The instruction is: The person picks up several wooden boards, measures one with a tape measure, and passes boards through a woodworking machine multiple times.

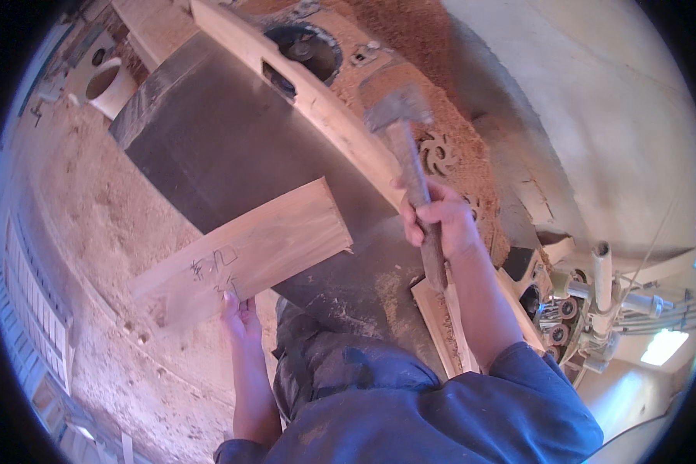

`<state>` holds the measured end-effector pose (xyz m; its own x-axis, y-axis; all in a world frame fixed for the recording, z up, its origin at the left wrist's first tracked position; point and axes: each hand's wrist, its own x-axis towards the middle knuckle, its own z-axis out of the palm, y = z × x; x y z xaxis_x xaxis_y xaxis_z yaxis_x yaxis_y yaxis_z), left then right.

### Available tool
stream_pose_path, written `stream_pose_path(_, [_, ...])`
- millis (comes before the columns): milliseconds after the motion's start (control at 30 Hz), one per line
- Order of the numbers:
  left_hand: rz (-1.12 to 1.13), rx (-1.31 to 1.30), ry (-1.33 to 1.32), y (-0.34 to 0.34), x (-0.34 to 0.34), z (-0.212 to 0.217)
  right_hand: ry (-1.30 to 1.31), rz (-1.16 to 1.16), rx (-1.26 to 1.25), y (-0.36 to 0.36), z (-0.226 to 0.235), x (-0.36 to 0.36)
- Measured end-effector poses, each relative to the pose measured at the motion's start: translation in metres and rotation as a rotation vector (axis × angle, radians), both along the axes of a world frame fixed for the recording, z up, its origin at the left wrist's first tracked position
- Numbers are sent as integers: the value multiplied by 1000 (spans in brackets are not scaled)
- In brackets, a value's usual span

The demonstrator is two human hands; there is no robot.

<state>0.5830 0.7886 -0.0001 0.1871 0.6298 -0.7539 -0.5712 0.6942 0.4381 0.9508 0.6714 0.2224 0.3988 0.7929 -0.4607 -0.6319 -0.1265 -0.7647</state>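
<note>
My left hand [242, 315] grips the lower edge of a wooden board [278, 238] with dark handwritten marks. The board is held tilted, its right end over a dark flat machine table [224, 139]. My right hand [445, 219] is closed round the wooden handle of a hammer [415, 166]. The hammer's metal head points up and away from me, slightly blurred, above the sawdust-covered part of the machine. Hammer and board are apart.
A long wooden fence [325, 108] crosses the machine table. Beyond it lies a sawdust-covered surface with a round opening [305, 50]. A white bucket [110, 87] stands far left. Wooden strips [438, 325] lean by my right side, near metal machine parts [599, 309]. Sawdust covers the floor [93, 185].
</note>
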Motion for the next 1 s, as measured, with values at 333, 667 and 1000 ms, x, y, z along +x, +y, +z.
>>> stream_pose_path(333, [-165, -35, 100, -11, 43, -7, -738, -126, -457, 60, 21, 161])
stream_pose_path(667, [-184, -75, 144, -9, 49, 7, -744, 5, -471, 80, 16, 179])
stream_pose_path(1000, [-249, -120, 149, -3, 52, 23, -726, -111, -461, 59, -15, 139])
